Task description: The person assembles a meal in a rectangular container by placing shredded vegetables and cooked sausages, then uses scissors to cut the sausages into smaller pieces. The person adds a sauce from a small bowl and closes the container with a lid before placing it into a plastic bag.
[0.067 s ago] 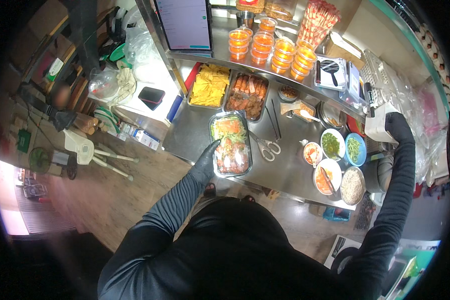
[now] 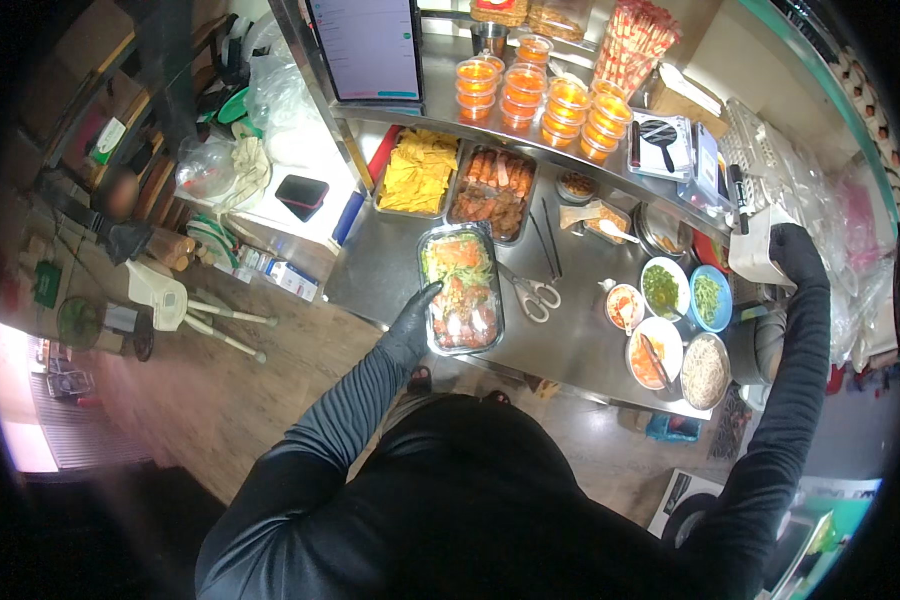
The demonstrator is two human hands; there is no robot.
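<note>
My left hand [image 2: 408, 333], in a dark glove, grips the left side of a takeaway food box [image 2: 462, 335]. The box is tilted at the front edge of the steel counter; glints show clear plastic over its greens, orange shreds and browned meat. Far to the right, my gloved right hand [image 2: 796, 255] is at a white open-topped holder [image 2: 752, 252]. Its fingers are hidden there, so whether they grip anything does not show. Scissors [image 2: 536, 297] and dark chopsticks [image 2: 550, 240] lie on the counter just right of the food box.
Behind the box stand trays of yellow sheets [image 2: 420, 172] and browned meat [image 2: 493, 190]. Toward my right arm are a white bowl of chopped greens [image 2: 662, 290], a blue bowl [image 2: 711, 298] and a noodle bowl [image 2: 705, 372]. Stacked orange sauce cups [image 2: 522, 92] and a tablet [image 2: 366, 50] occupy the shelf.
</note>
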